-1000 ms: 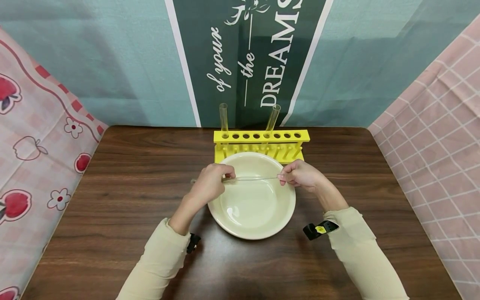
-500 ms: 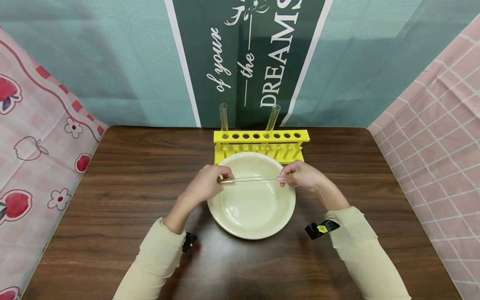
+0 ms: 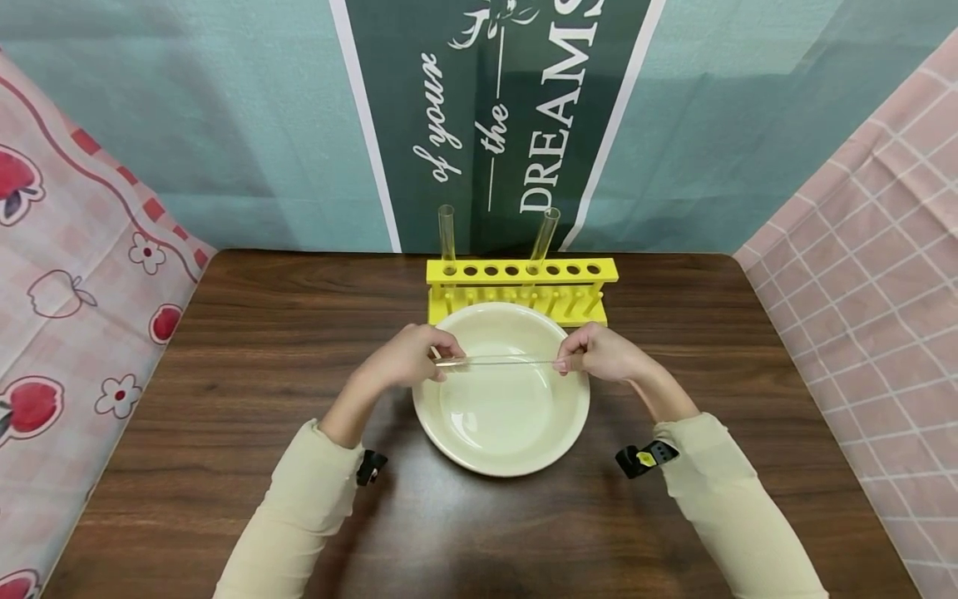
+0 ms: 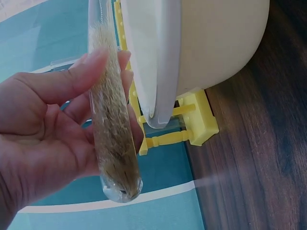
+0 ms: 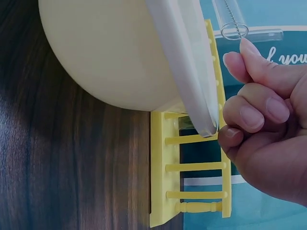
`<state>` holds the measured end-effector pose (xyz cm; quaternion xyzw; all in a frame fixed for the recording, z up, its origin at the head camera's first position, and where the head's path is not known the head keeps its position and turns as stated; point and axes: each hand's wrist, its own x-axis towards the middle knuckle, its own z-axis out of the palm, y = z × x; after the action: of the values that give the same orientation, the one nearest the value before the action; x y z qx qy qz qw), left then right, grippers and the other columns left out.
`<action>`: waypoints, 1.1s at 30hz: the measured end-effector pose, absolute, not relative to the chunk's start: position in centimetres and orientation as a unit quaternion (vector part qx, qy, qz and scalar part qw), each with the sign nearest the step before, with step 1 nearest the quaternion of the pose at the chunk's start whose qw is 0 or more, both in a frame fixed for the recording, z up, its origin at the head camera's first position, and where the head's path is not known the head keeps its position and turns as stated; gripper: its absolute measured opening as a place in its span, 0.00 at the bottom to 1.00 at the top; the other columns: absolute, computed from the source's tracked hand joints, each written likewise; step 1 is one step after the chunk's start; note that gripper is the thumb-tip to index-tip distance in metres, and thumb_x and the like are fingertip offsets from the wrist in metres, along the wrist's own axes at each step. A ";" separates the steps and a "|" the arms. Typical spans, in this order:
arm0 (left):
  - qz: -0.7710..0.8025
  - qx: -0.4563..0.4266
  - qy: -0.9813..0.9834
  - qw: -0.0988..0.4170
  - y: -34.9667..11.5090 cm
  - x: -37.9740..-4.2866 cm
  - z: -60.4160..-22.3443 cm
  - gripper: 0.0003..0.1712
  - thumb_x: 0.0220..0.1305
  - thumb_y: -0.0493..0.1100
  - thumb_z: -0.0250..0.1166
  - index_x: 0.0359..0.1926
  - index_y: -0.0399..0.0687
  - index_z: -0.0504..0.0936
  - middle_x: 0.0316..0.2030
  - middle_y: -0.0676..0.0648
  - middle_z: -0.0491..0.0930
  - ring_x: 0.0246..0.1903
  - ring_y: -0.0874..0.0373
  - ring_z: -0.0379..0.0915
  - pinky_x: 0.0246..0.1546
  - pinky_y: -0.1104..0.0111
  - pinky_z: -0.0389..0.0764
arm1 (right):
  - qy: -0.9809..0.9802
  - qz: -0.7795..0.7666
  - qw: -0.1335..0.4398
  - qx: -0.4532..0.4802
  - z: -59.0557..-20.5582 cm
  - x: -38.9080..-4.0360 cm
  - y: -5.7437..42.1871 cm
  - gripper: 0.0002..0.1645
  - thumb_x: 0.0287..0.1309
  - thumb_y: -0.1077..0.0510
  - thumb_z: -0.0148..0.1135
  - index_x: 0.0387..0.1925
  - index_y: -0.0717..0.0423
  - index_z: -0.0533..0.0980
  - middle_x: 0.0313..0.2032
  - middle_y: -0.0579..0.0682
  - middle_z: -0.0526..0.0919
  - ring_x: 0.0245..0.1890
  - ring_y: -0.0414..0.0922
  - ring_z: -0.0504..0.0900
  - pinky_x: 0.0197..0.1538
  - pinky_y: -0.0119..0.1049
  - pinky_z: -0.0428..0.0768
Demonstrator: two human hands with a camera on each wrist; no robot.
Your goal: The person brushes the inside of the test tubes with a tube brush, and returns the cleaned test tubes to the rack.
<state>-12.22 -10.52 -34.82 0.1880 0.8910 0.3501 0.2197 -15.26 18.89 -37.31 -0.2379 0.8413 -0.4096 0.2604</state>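
Observation:
A clear test tube (image 3: 494, 361) lies almost level over the cream basin (image 3: 501, 424). My left hand (image 3: 407, 356) holds its closed end between thumb and fingers. Inside that end sits a test tube brush (image 4: 115, 115), its tan bristles packed against the glass in the left wrist view. The brush's twisted wire (image 5: 232, 12) runs along the tube to its mouth. There my right hand (image 3: 604, 353) pinches the wire end between thumb and forefinger, fingertips right at the rim. Its other fingers are curled into the palm.
Behind the basin stands a yellow test tube rack (image 3: 516, 270) with a row of holes and pegs. Two test tubes stand in it, an upright one (image 3: 446, 237) at the left and a tilted one (image 3: 545, 237) right of the middle. The brown wooden table (image 3: 247, 399) reaches the cloth backdrop.
My left hand has shifted a little to the left, and the tube end that showed beyond it is now hidden. The right hand has stayed nearly in place at the tube's mouth.

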 end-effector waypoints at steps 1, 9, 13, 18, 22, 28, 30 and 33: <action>0.348 0.192 0.890 0.225 -10.6 -12.3 -34.8 0.17 0.47 0.24 0.65 0.38 0.43 0.83 0.33 0.48 0.80 0.39 0.54 0.73 0.33 0.69 0.74 | 0.842 -0.409 0.260 -0.238 -37.3 -15.2 18.9 0.08 0.54 0.68 0.59 0.21 0.63 0.79 0.21 0.48 0.77 0.20 0.38 0.66 0.24 0.30 0.66; 0.339 0.208 0.882 0.253 -11.1 -12.7 -34.5 0.15 0.49 0.26 0.64 0.39 0.43 0.83 0.30 0.49 0.79 0.35 0.55 0.71 0.32 0.70 0.71 | 0.854 -0.387 0.237 -0.254 -37.2 -15.1 18.6 0.10 0.53 0.67 0.61 0.18 0.59 0.79 0.20 0.46 0.78 0.19 0.40 0.68 0.23 0.31 0.68; 0.338 0.209 0.879 0.263 -11.2 -12.8 -34.5 0.15 0.49 0.26 0.64 0.40 0.43 0.83 0.30 0.49 0.79 0.34 0.56 0.72 0.31 0.70 0.71 | 0.862 -0.379 0.231 -0.245 -37.1 -15.0 18.5 0.10 0.52 0.67 0.61 0.18 0.59 0.79 0.20 0.46 0.78 0.19 0.40 0.69 0.23 0.31 0.68; 0.337 0.204 0.878 0.273 -11.3 -12.8 -34.7 0.16 0.50 0.27 0.64 0.41 0.42 0.82 0.30 0.49 0.79 0.34 0.56 0.72 0.31 0.70 0.72 | 0.864 -0.383 0.231 -0.232 -36.9 -15.0 18.5 0.10 0.51 0.68 0.62 0.17 0.61 0.78 0.19 0.47 0.77 0.19 0.41 0.67 0.22 0.31 0.67; 0.338 0.206 0.875 0.280 -11.5 -12.9 -34.7 0.16 0.51 0.27 0.63 0.42 0.42 0.82 0.29 0.49 0.79 0.33 0.56 0.72 0.30 0.70 0.72 | 0.865 -0.380 0.234 -0.227 -36.9 -15.0 18.6 0.10 0.51 0.68 0.62 0.17 0.62 0.78 0.19 0.47 0.76 0.19 0.41 0.67 0.22 0.31 0.66; 0.339 0.214 0.870 0.287 -11.6 -12.9 -34.5 0.16 0.51 0.28 0.63 0.43 0.40 0.81 0.31 0.47 0.79 0.34 0.56 0.72 0.31 0.70 0.72 | 0.867 -0.377 0.235 -0.228 -37.0 -15.1 18.7 0.11 0.52 0.68 0.61 0.16 0.61 0.78 0.19 0.47 0.76 0.19 0.41 0.67 0.23 0.31 0.67; 0.339 0.213 0.869 0.291 -11.7 -12.9 -34.5 0.16 0.52 0.28 0.63 0.44 0.39 0.81 0.31 0.47 0.79 0.34 0.56 0.72 0.31 0.70 0.72 | 0.865 -0.378 0.234 -0.232 -37.0 -15.1 18.8 0.11 0.52 0.68 0.61 0.16 0.61 0.77 0.19 0.47 0.76 0.19 0.41 0.67 0.23 0.31 0.67; 0.342 0.211 0.866 0.297 -11.8 -12.9 -34.4 0.16 0.52 0.28 0.63 0.45 0.39 0.80 0.32 0.47 0.79 0.34 0.56 0.71 0.31 0.70 0.71 | 0.864 -0.379 0.232 -0.237 -37.1 -15.2 18.8 0.12 0.51 0.69 0.61 0.15 0.61 0.77 0.18 0.47 0.75 0.18 0.40 0.67 0.23 0.31 0.67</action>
<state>-12.92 -11.80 -34.43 0.2107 0.8662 0.3423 0.2970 -15.18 18.84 -37.12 -0.2372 0.8638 -0.3792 0.2321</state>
